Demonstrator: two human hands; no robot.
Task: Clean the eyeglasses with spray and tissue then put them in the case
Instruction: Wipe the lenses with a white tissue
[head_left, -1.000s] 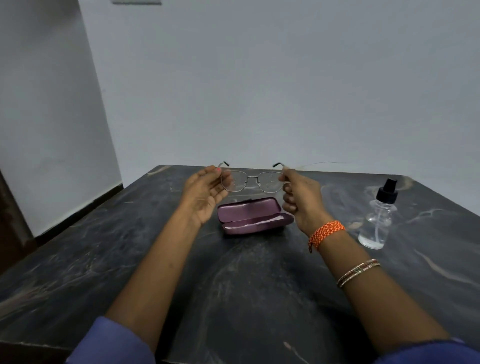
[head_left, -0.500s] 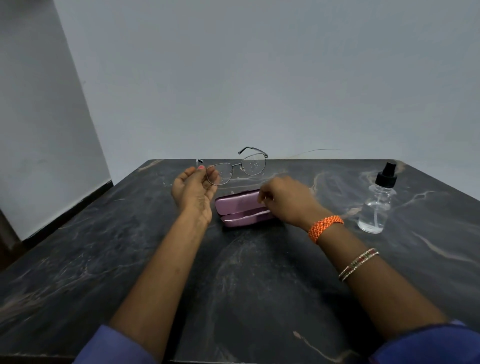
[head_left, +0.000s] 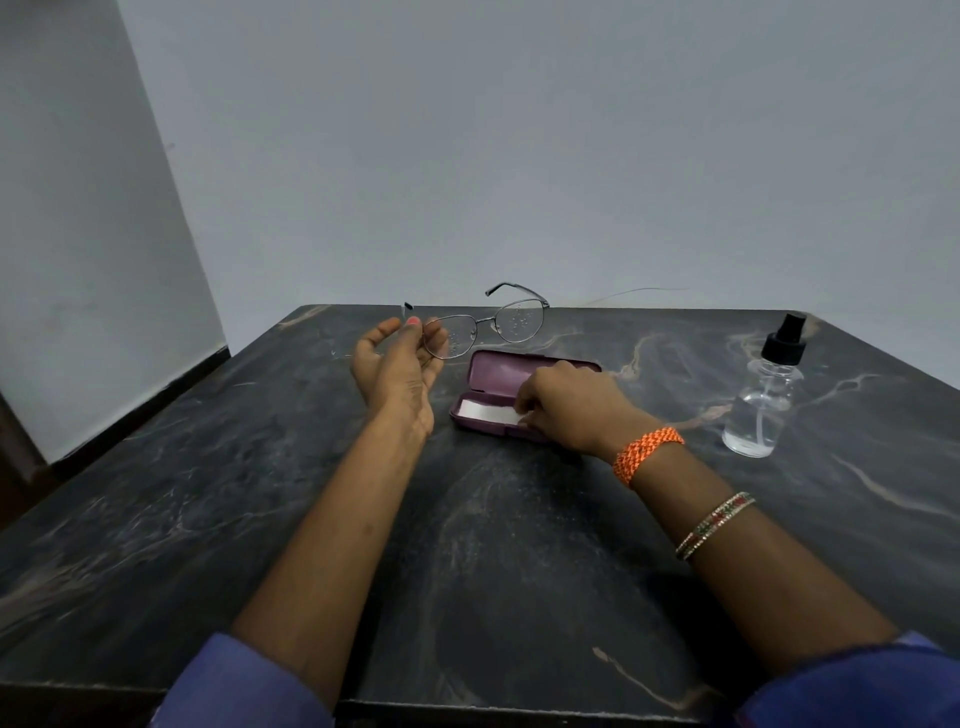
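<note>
Left hand (head_left: 397, 364): pinching eyeglasses (head_left: 485, 327) by one temple, raised behind the case (head_left: 519, 395).
Right hand (head_left: 566, 408): fingers curled onto white tissue (head_left: 485, 411) inside case.
Spray bottle (head_left: 766, 402): upright, right of case, well apart.

One eyeglasses (head_left: 485, 326), one open case (head_left: 498, 387), one tissue (head_left: 485, 411), one spray bottle (head_left: 763, 397)

Thin grey metal-framed eyeglasses (head_left: 485, 326) with clear lenses, matt purple case (head_left: 519, 387) holding a white tissue (head_left: 485, 411), clear plastic spray bottle (head_left: 762, 401) with black cap, dark veined stone-look tabletop (head_left: 467, 545) with dull sheen, woven orange wristband (head_left: 647, 451)
</note>
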